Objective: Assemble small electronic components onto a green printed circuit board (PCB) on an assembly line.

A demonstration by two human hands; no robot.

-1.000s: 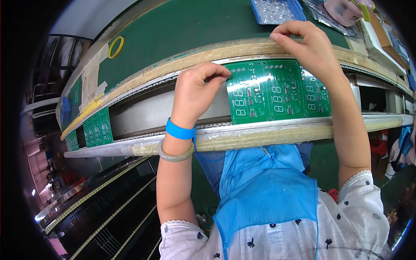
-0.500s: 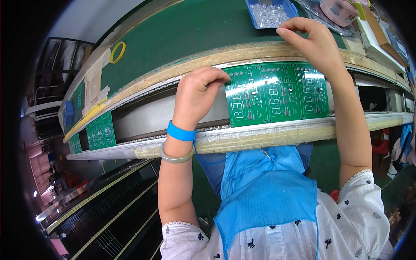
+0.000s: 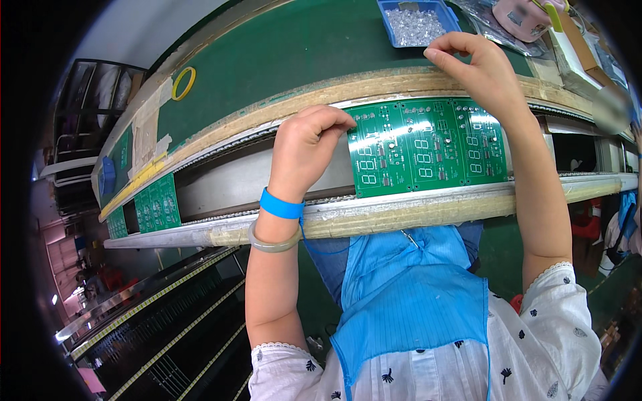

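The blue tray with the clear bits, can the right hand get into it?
Yes, it looks like it: the right hand has its fingertips right by the near edge of the tray, and I see no lid over the clear bits.

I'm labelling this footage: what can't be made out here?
Head view:
Whether the right hand holds anything: too small to tell.
Whether the left hand grips the green circuit board: fingers hide it.
Exact shapes of clear pieces in the blue tray: too small.
Far part of pink container: upper edge cuts it off.
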